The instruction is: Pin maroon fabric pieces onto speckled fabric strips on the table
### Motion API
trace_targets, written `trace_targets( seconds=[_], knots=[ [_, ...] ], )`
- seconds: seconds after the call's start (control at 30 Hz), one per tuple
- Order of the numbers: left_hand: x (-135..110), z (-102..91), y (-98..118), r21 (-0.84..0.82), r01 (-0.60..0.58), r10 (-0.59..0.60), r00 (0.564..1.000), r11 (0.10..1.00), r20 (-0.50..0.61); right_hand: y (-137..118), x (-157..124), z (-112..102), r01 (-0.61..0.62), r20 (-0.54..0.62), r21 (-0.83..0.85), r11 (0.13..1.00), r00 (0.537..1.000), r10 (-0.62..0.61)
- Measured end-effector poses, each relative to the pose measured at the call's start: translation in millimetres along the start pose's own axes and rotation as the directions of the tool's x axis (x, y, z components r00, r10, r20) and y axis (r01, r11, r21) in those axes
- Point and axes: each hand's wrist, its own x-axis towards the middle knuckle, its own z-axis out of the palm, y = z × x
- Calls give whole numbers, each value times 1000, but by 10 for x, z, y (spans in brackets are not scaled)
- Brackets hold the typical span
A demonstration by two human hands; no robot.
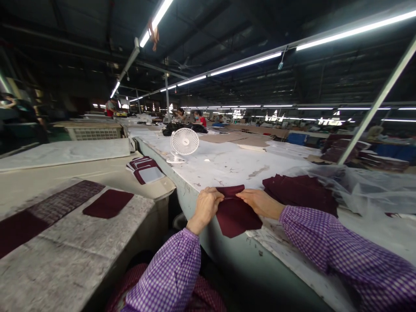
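Note:
Between my two hands is a maroon fabric piece [238,216], its upper edge folded over at the edge of the white-topped table. My left hand [206,206] pinches the fold at its left end, thumb and fingers pressed together. At the right end of the same fold, my right hand [260,202] grips the cloth with closed fingertips. The lower part of the piece hangs flat past the table edge. Just right of my right hand lies a pile of maroon fabric pieces [302,193].
A small white fan [184,142] stands on the table [227,164] ahead. To the left, a lower table carries a maroon square [108,203], a row of overlapping maroon pieces [68,199] and a stack of maroon-and-white panels [146,170]. Clear plastic sheeting [367,188] lies at right.

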Motion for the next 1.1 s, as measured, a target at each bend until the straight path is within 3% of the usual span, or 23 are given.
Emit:
trace_targets(
  seconds=[0.13,0.37,0.73,0.83,0.97,1.1],
  knots=[
    [-50,-39,-116,-75,-45,43,999,996,-32,-37,-1,-26,7,20,1,1000,1000,-7],
    [-69,-77,-151,-8,-177,177,984,984,-11,-195,39,-142,30,138,-78,996,990,-19],
    [-73,-77,-172,36,-210,211,978,977,-2,-435,369,-372,71,406,-312,948,911,65],
    [-72,-118,-204,-101,-157,158,987,982,1,-483,412,-393,63,421,-340,938,902,92],
    [-93,-214,-242,-332,53,-62,998,942,-15,-476,430,-395,80,412,-334,939,908,70],
    [-110,-236,-237,-315,92,-101,995,945,-11,-471,447,-396,95,412,-324,941,910,50]
  ],
)
